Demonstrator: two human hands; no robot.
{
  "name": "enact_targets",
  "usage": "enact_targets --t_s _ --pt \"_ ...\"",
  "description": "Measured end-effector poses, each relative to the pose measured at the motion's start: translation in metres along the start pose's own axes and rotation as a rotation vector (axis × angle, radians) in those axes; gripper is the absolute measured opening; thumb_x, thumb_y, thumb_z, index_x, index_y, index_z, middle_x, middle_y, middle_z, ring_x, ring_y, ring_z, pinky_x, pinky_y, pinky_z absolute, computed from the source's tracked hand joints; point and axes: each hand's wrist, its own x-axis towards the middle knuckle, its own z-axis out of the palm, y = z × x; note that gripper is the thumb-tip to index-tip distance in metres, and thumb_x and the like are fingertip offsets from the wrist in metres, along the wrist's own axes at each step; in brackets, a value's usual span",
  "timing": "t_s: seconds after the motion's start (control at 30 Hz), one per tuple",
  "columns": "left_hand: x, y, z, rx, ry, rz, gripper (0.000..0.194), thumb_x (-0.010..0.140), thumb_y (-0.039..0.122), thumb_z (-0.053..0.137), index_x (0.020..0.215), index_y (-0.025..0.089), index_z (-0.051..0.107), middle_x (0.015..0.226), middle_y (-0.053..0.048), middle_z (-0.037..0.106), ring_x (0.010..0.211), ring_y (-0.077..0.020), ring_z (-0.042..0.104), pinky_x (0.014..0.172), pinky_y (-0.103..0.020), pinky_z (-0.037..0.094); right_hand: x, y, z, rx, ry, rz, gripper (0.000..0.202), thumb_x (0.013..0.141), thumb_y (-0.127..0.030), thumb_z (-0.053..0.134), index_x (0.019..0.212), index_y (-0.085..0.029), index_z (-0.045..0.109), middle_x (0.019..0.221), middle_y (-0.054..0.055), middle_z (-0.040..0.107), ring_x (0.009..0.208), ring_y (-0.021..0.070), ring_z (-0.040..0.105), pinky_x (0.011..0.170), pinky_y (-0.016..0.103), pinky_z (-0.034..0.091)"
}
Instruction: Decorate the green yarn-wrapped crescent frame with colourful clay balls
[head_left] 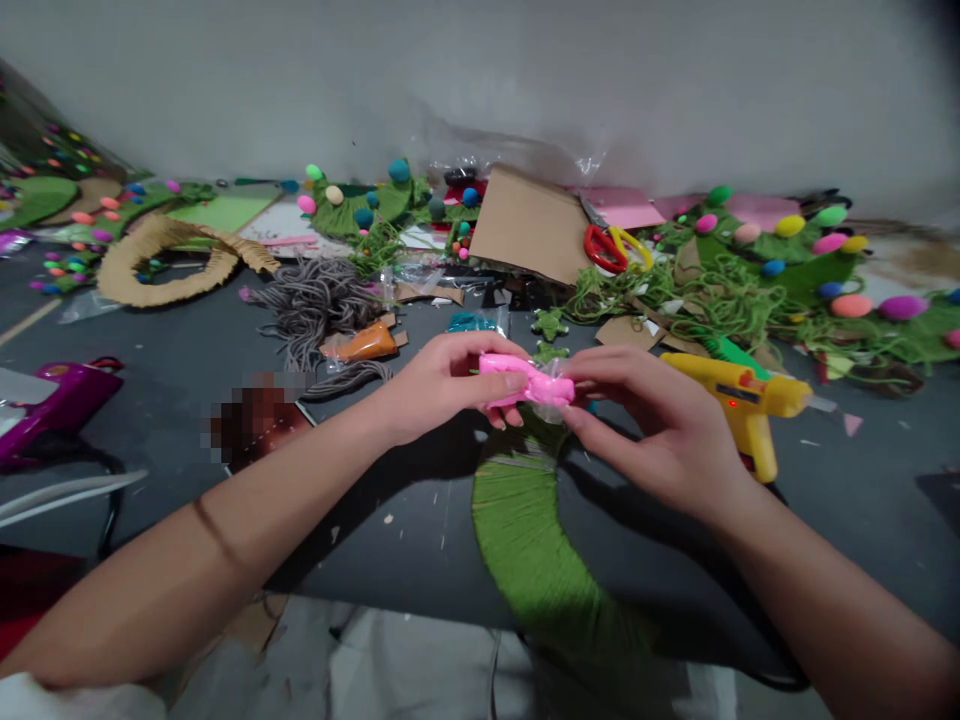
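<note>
Has, from the left, a tan-wrapped ring [124,287], grey yarn [322,300], then an orange-filled clear packet [367,342] just in front. Pinches a pink-filled clear packet [547,387] between thumb and curled fingers of left hand [450,385], above a green yarn-wound band [521,510]; nips its right end with right hand [660,420], just beside a yellow glue gun [757,397].
</note>
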Motion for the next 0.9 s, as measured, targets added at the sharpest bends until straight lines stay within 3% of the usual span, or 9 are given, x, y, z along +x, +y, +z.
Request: enact_targets --t_s 0.43,0.6,0.73,0.8,0.87,0.9 --pt "-0.006 0.011 0.021 0.133 0.052 -0.044 0.016 0.093 0.023 0.072 0.104 0.012 0.067 0.086 -0.005 0.075 0.074 -0.0149 0.076 0.070 -0.026 0.064 0.002 0.002 -0.003 -0.250 -0.061 -0.091 0.025 0.087 -0.022 0.082 0.111 -0.023 0.074 0.108 0.006 0.076 0.095 0.0187 0.072 0.084 0.032 0.058" --pt "-0.005 0.035 0.029 0.181 0.021 -0.062 0.009 0.094 0.018 0.069 0.100 0.012 0.067 0.086 -0.004 0.075 0.075 -0.0139 0.076 0.072 -0.026 0.065 0.000 -0.008 0.000 -0.304 0.012 -0.131 0.022 0.087 -0.021 0.081 0.108 -0.022 0.073 0.104 0.006 0.075 0.091 0.0181 0.072 0.082 0.031 0.058" --pt "-0.010 0.059 0.018 0.305 -0.063 -0.091 0.026 0.095 0.030 0.072 0.117 0.017 0.068 0.094 -0.006 0.078 0.080 -0.0178 0.077 0.071 -0.030 0.065 -0.004 -0.015 -0.001 -0.263 0.041 -0.095 0.020 0.089 -0.024 0.078 0.108 -0.025 0.072 0.097 0.004 0.077 0.083 0.0191 0.071 0.073 0.033 0.057" --pt "-0.024 0.063 0.002 0.407 0.011 -0.054 0.036 0.096 0.039 0.070 0.126 0.020 0.067 0.100 -0.006 0.080 0.082 -0.0201 0.078 0.070 -0.032 0.064 -0.004 -0.016 -0.002 -0.236 0.058 -0.043 0.014 0.092 -0.027 0.076 0.105 -0.026 0.072 0.093 0.003 0.077 0.078 0.0193 0.070 0.068 0.034 0.056" --pt "-0.051 0.060 -0.021 0.551 0.251 0.130 0.031 0.099 0.041 0.065 0.125 0.024 0.068 0.112 -0.004 0.080 0.091 -0.0201 0.077 0.079 -0.034 0.062 -0.004 -0.016 -0.004 -0.224 0.096 -0.004 0.010 0.091 -0.028 0.076 0.101 -0.026 0.073 0.088 0.002 0.076 0.074 0.0185 0.068 0.066 0.033 0.056" --pt "-0.068 0.055 -0.034 0.706 0.401 0.227 0.028 0.100 0.035 0.064 0.127 0.026 0.068 0.115 -0.001 0.079 0.102 -0.0199 0.075 0.091 -0.036 0.059 -0.004 -0.015 -0.005 -0.225 0.115 0.008 0.010 0.091 -0.028 0.077 0.100 -0.025 0.073 0.087 0.002 0.076 0.072 0.0176 0.068 0.065 0.032 0.056"
